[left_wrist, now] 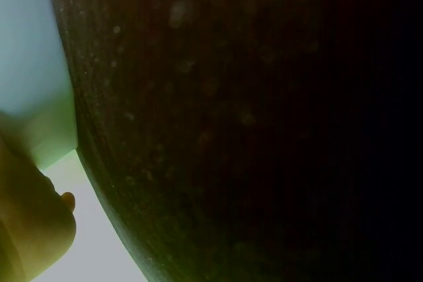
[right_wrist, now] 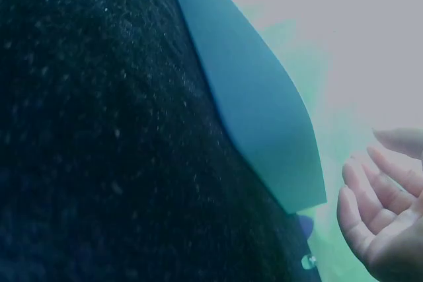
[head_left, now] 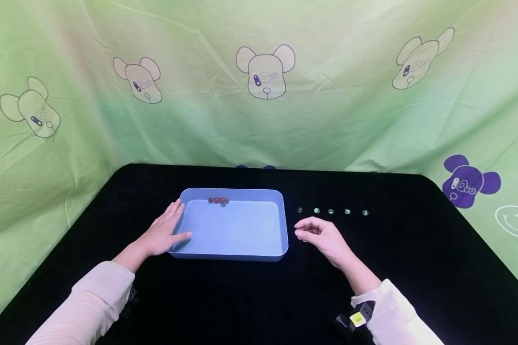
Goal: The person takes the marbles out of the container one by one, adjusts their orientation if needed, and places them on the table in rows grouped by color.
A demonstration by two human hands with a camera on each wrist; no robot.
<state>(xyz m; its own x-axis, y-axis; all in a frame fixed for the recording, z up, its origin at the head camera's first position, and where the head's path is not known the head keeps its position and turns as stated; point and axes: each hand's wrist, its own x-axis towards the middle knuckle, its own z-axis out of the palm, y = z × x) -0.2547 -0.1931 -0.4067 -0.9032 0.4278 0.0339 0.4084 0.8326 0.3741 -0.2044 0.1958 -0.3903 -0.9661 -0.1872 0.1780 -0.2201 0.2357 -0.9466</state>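
Observation:
A shallow blue tray [head_left: 229, 230] sits on the black table. My left hand [head_left: 161, 232] lies along its left rim, fingers stretched out and thumb over the inside; in the left wrist view part of that hand [left_wrist: 36, 219] shows at the lower left. Inside the tray, several small reddish glass marbles [head_left: 217, 201] are grouped by the back wall. Just right of the tray, my right hand [head_left: 323, 238] hovers with loosely bent fingers. In the right wrist view its fingers [right_wrist: 370, 209] are apart, with nothing visible between them. Beyond this hand lies a row of several clear-greenish marbles [head_left: 331, 211].
The table [head_left: 241, 302] is covered in black cloth with rounded far corners. A green curtain [head_left: 207, 129] printed with mouse heads hangs behind it and at both sides. A small device with a yellow label [head_left: 358, 319] is strapped to my right wrist.

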